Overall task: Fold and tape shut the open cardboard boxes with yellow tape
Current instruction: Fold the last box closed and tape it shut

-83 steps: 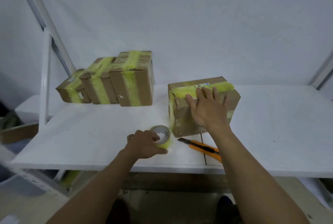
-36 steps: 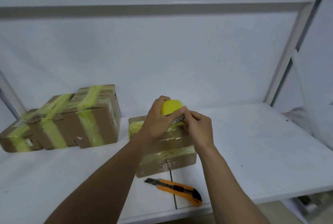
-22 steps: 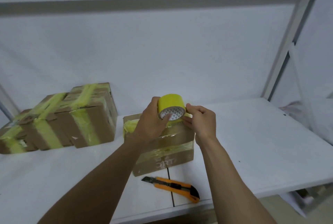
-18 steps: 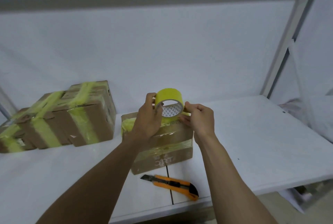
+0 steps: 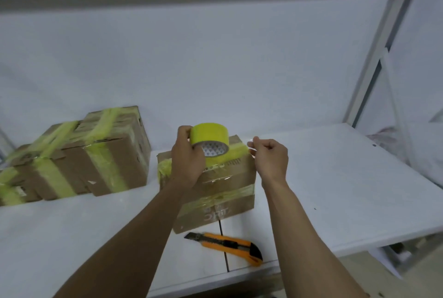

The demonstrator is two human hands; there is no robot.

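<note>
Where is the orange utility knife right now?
Head view, lower centre: the orange plastic utility knife lies on the white shelf near its front edge, just in front of the brown cardboard box.

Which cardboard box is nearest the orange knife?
The lone box directly behind the knife; the other boxes stand grouped together at the left.

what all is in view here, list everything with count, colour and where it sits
tape roll: one, yellow, held above the near box
near box: one, brown with yellow tape, shelf centre
taped boxes: three, brown with yellow tape, bunched at shelf left
utility knife: one, orange and black, lying in front of the near box
shelf: one, white, under everything
frame post: one, pale grey, right rear
left hand: one, bare, grips the tape roll
right hand: one, bare, fingers pinch the tape roll's loose end
</note>
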